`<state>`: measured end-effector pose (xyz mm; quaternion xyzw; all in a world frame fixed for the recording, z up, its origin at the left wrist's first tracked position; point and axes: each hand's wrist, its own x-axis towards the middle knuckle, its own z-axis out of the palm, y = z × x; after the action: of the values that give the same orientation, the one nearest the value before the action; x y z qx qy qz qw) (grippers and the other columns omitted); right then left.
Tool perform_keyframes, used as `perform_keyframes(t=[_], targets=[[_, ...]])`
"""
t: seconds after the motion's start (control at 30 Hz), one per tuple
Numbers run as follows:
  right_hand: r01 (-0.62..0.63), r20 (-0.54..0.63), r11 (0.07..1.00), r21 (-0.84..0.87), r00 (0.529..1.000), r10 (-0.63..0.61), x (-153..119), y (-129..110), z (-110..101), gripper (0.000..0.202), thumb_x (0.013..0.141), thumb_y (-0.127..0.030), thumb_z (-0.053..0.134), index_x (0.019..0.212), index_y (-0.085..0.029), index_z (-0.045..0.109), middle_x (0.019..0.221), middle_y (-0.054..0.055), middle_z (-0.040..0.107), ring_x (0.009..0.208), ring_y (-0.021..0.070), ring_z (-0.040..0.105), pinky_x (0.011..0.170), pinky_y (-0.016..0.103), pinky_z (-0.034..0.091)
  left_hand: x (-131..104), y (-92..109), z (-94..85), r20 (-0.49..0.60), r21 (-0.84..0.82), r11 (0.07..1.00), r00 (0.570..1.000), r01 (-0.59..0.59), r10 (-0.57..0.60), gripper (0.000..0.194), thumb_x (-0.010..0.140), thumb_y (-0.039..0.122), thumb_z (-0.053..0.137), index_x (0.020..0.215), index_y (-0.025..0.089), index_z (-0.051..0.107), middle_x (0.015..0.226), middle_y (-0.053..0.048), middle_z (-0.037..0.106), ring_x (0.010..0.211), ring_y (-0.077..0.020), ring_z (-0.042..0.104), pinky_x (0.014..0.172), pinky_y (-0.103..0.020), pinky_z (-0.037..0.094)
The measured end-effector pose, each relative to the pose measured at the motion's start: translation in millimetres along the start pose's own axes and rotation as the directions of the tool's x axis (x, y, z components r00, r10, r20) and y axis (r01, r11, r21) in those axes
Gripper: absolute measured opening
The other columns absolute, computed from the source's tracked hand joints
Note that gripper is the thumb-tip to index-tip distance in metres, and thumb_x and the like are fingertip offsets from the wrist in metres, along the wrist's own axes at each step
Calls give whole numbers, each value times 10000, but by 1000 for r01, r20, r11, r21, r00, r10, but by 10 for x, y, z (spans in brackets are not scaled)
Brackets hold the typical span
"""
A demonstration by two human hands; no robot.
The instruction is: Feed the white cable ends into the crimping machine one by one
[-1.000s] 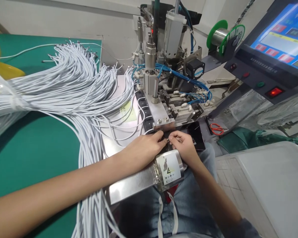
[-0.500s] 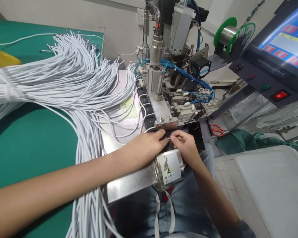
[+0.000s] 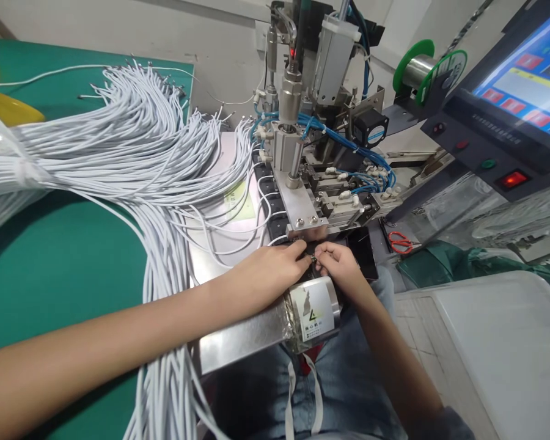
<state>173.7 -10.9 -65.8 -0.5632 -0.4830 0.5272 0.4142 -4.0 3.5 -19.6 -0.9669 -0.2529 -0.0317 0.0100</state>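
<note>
My left hand (image 3: 282,267) rests at the front of the black fixture row (image 3: 275,214), its fingers closed around something too small to make out. Facing it, my right hand (image 3: 341,266) pinches a tiny metallic piece (image 3: 313,258) between thumb and forefinger, close to the left fingertips. Just above both hands is the machine's metal plate (image 3: 300,205). White cables (image 3: 165,153) lie in a large bundle to the left, several of them running into the black fixtures. Below the hands sits a metal cover with a white label (image 3: 312,310).
A control panel (image 3: 490,146) with a lit screen stands at the right. Behind are blue air tubes (image 3: 348,143) and a green wire spool (image 3: 417,70). Red-handled scissors (image 3: 401,242), a black tray (image 3: 363,253) and a white bin (image 3: 499,342) are at the right.
The camera view has shifted slightly. Both hands stay at nearly the same spot, with the right fingers a little differently curled around the small piece.
</note>
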Motion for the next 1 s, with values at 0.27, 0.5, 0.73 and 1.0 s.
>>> perform_keyframes(t=[0.27, 0.5, 0.73, 1.0], targets=[[114, 91, 993, -14, 990, -112, -36, 85, 64, 337, 815, -405, 450, 574, -182, 377, 516, -51, 359, 473, 74, 316, 456, 213, 255, -50, 127, -297, 165, 96, 987, 976, 129, -143, 188, 729, 26, 474, 781, 127, 624, 745, -71, 560, 631, -208, 588, 534, -302, 437], [224, -260, 956, -191, 927, -269, -170, 64, -56, 310, 854, -329, 431, 592, -196, 332, 554, -47, 307, 513, 91, 295, 473, 230, 234, -82, 144, -366, 216, 136, 966, 946, 218, -243, 196, 699, 6, 460, 671, 141, 599, 710, -58, 578, 541, -199, 582, 443, -282, 360], [540, 15, 784, -307, 826, -563, -1239, -104, 538, 109, 813, -151, 481, 718, -188, 521, 616, -19, 510, 558, 100, 461, 564, 236, 344, -97, 131, -246, 82, 315, 888, 923, 335, -377, 325, 751, -51, 363, 868, 78, 638, 751, -94, 608, 569, -219, 593, 409, -287, 289], [318, 452, 891, -325, 880, -149, -1256, 60, 1179, 179, 867, -226, 442, 725, -176, 539, 717, 1, 594, 665, 105, 508, 616, 219, 348, -83, 128, -246, 62, 324, 883, 923, 340, -379, 252, 766, 4, 420, 862, 65, 645, 712, -96, 608, 551, -233, 592, 404, -284, 278]])
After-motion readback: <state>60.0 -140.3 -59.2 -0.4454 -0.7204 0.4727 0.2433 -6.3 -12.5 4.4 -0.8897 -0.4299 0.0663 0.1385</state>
